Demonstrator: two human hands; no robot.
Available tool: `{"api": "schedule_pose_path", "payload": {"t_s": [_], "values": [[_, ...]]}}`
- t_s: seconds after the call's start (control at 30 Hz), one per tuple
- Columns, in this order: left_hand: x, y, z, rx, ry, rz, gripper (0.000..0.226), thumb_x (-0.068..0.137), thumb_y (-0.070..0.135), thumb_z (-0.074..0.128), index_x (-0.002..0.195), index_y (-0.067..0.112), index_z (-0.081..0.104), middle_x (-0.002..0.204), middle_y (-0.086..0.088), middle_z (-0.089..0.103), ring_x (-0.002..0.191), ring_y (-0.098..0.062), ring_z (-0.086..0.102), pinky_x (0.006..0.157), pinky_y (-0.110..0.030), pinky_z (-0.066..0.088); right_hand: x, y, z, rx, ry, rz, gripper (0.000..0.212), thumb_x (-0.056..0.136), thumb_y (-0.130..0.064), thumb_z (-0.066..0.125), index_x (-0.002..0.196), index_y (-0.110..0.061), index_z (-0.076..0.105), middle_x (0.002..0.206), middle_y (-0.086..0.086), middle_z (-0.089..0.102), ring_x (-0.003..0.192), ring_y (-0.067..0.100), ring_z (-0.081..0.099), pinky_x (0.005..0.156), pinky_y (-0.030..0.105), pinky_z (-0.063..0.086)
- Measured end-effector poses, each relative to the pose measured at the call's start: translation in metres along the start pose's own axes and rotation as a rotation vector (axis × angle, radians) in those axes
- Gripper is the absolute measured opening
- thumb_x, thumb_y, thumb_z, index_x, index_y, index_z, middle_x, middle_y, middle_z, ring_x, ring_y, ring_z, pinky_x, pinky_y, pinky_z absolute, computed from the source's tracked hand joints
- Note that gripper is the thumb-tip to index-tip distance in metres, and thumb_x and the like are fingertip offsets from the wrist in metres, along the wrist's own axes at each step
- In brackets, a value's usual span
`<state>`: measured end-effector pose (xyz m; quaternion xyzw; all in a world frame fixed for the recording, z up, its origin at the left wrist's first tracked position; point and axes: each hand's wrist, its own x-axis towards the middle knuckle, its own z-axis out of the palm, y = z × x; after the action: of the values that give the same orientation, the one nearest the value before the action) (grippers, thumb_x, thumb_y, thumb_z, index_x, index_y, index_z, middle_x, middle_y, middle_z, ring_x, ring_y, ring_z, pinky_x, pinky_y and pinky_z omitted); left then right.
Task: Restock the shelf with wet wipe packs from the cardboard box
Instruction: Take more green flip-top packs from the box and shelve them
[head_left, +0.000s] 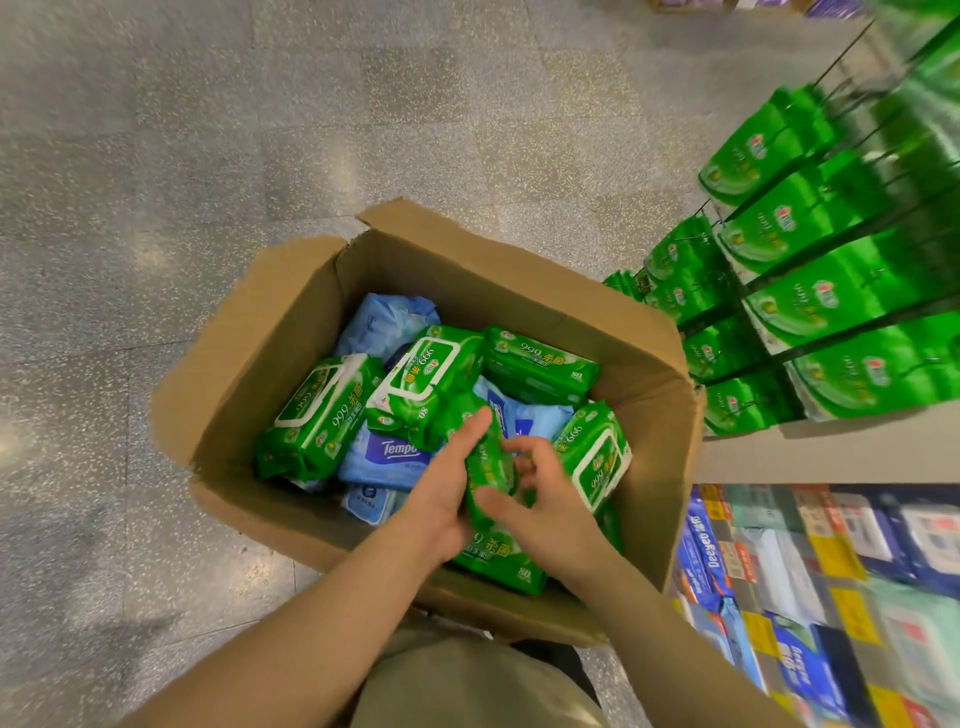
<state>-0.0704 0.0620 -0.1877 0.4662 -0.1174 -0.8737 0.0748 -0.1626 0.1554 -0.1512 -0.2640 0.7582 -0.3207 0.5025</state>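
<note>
1. Head view, the grip: both hands are down in the cardboard box (644, 395) on one green wet wipe pack (488, 467) held on edge between them. The left hand (447, 488) lies flat along its left side, fingers straight and pressing. The right hand (540, 493) curls its fingers over the pack's top and right side, pinching it.

2. Head view, the stock: the held pack sits near the box's front wall, above another green pack (498, 561) lying flat. More green packs and several blue packs (384, 457) lie loose and jumbled around it.

3. Head view, the goal: the shelf (810, 447) stands to the right of the box, with rows of matching green packs (841, 296) already hanging or stacked above it.

4. Risk, as I judge it: the film looks slick and soft, and the left hand only presses, so the pack may slip on lifting. Neighbouring packs crowd the hands and could be dragged up too.
</note>
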Motion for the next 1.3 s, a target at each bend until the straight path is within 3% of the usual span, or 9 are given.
{"api": "schedule_pose_path", "payload": {"t_s": [0.1,0.2,0.3,0.57,0.8,0.93,1.07,1.13,1.3], "values": [[0.000,-0.001,0.001,-0.029,-0.018,-0.023,0.047,0.070,0.043,0.080,0.099,0.006,0.071,0.101,-0.021,0.073,0.088,-0.032,0.072,0.089,-0.046,0.056,-0.005,0.005,-0.009,-0.063,0.005,-0.045,0.060,0.084,-0.068,0.057,0.132,-0.033,0.060,0.119,-0.010,0.058,0.112,0.003,0.057,0.098,0.025,0.047],[0.002,-0.005,0.001,-0.035,-0.027,-0.029,0.039,0.068,0.038,0.077,0.090,0.006,0.072,0.091,-0.017,0.072,0.082,-0.032,0.071,0.087,-0.043,0.053,0.001,0.015,-0.021,0.031,0.157,0.046,0.031,0.098,-0.051,0.050,0.100,-0.029,0.071,0.108,-0.004,0.065,0.104,0.008,0.061,0.092,0.029,0.047],[0.004,-0.007,-0.005,-0.073,-0.028,-0.004,0.034,0.071,0.033,0.073,0.090,0.004,0.073,0.088,-0.014,0.070,0.084,-0.033,0.069,0.090,-0.045,0.051,0.017,0.043,-0.036,-0.278,0.325,0.162,0.013,0.100,-0.023,0.054,0.089,-0.020,0.060,0.096,0.004,0.060,0.090,0.024,0.058,0.074,0.033,0.041],[0.005,0.003,-0.020,-0.064,-0.012,0.046,0.045,0.069,0.028,0.075,0.108,0.006,0.068,0.102,-0.013,0.072,0.087,-0.033,0.072,0.093,-0.047,0.052,0.057,0.114,-0.045,-0.807,0.040,0.576,0.050,0.105,-0.027,0.042,0.150,-0.007,0.037,0.145,0.021,0.038,0.129,0.035,0.045,0.110,0.041,0.038],[0.003,0.010,-0.028,-0.059,0.024,0.083,0.051,0.068,0.028,0.070,0.115,0.007,0.067,0.101,-0.012,0.074,0.086,-0.033,0.074,0.092,-0.046,0.053,0.066,0.161,-0.017,-0.426,0.022,0.863,0.060,0.094,-0.019,0.063,0.144,-0.001,0.036,0.136,0.021,0.051,0.106,0.036,0.066,0.075,0.041,0.064],[0.003,0.013,-0.035,-0.061,0.035,0.103,0.047,0.067,0.027,0.071,0.110,0.008,0.069,0.099,-0.012,0.075,0.086,-0.034,0.073,0.095,-0.046,0.052,0.072,0.184,-0.014,-0.418,0.088,0.892,0.069,0.098,-0.018,0.056,0.151,0.004,0.017,0.141,0.021,0.048,0.118,0.036,0.062,0.048,0.029,0.043],[0.003,0.015,-0.039,-0.061,0.031,0.114,0.050,0.061,0.025,0.078,0.108,0.010,0.071,0.098,-0.011,0.076,0.090,-0.035,0.072,0.096,-0.046,0.051,0.069,0.179,-0.016,-0.362,0.166,0.923,0.044,0.094,-0.009,0.059,0.132,0.007,0.045,0.120,0.022,0.065,0.085,0.035,0.072,0.035,0.028,0.043],[0.003,0.014,-0.039,-0.075,0.049,0.114,0.047,0.067,0.025,0.073,0.112,0.011,0.069,0.099,-0.011,0.076,0.093,-0.036,0.071,0.101,-0.048,0.049,0.065,0.170,-0.016,-0.288,0.218,0.921,0.027,0.092,-0.002,0.059,0.118,0.003,0.057,0.111,0.023,0.065,0.069,0.038,0.072,0.043,0.037,0.057],[0.001,0.011,-0.027,-0.079,0.033,0.086,0.037,0.072,0.022,0.074,0.106,0.009,0.069,0.099,-0.011,0.074,0.092,-0.036,0.069,0.091,-0.045,0.051,0.051,0.151,-0.029,0.018,0.269,0.911,0.022,0.096,-0.009,0.059,0.118,-0.009,0.058,0.127,0.020,0.058,0.088,0.045,0.067,0.059,0.055,0.063]]}}
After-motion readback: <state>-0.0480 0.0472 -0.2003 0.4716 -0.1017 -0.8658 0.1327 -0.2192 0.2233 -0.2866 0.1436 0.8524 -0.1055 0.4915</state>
